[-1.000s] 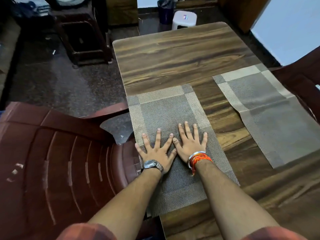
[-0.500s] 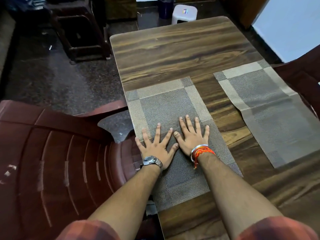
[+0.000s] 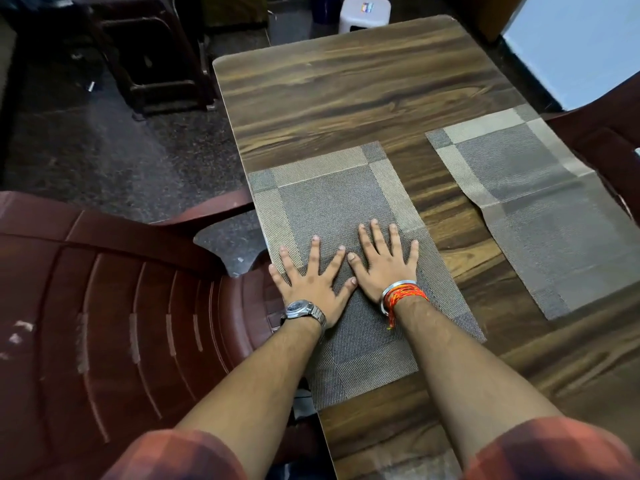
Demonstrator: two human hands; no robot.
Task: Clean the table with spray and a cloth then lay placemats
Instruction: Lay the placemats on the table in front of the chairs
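On the near placemat (image 3: 332,209) both hands lie flat, palms down, fingers spread, gripping nothing. Left hand (image 3: 313,284) sits at the mat's left edge, little finger right at the border by the surface edge; a metal wristwatch (image 3: 299,309) on that wrist. Right hand (image 3: 386,265) is just beside it, toward the mat's middle, thumbs close together, cannot tell if they touch. Right wrist carries a silver bangle (image 3: 391,289) and orange-red thread band (image 3: 407,293). Both forearms bare, checked reddish sleeves (image 3: 180,455) at bottom of frame.

Near placemat is grey woven with lighter tan border strips, lying flat along the left side of the wooden surface (image 3: 346,84), its left edge about flush with the surface edge, near end stopping short of the camera-side edge. Second placemat (image 3: 533,202), same pattern, lies on the right side of the surface, well apart from the first, bare wood between them. It shows a fold crease across its middle and reaches the surface's right edge.

Far half of the surface is bare wood grain. Maroon plastic chair (image 3: 104,323) pushed against the left side, armrest touching the surface edge. Another maroon chair (image 3: 599,133) at right, partly visible. Dark stool (image 3: 152,57) and a white plastic stool (image 3: 363,12) stand on the dark speckled floor (image 3: 104,150) beyond.
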